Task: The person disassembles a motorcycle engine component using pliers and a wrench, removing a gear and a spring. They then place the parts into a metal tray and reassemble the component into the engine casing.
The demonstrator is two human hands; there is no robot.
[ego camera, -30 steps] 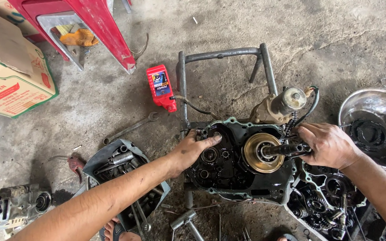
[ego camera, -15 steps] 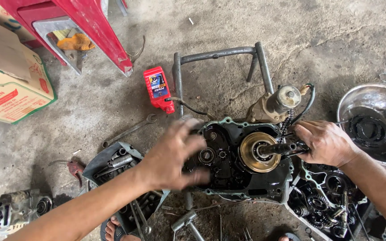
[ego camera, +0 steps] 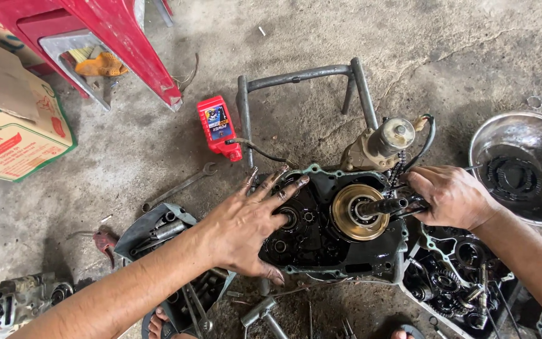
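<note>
An oily black engine crankcase (ego camera: pixel 321 242) lies open on a metal stand frame (ego camera: pixel 302 78) on the concrete floor. My left hand (ego camera: pixel 249 223) rests flat on its left half, fingers spread, holding nothing. A brass-coloured round part (ego camera: pixel 354 220) sits in the case with a dark shaft (ego camera: pixel 381 206) sticking out of its centre. My right hand (ego camera: pixel 450 198) is closed around the right end of that shaft, beside a grey starter motor (ego camera: pixel 381 143).
A red oil bottle (ego camera: pixel 219 127) and a wrench (ego camera: pixel 180 186) lie left of the stand. A metal bowl (ego camera: pixel 525 164) holding dark parts sits at right, another case half (ego camera: pixel 465 276) below it. A cardboard box (ego camera: pixel 17 135), red plastic stool (ego camera: pixel 105 34) and parts tray (ego camera: pixel 158 235) are at left.
My left hand has lifted off the case's upper left rim and now lies flat with fingers spread over the left half. My right hand has stayed on the shaft.
</note>
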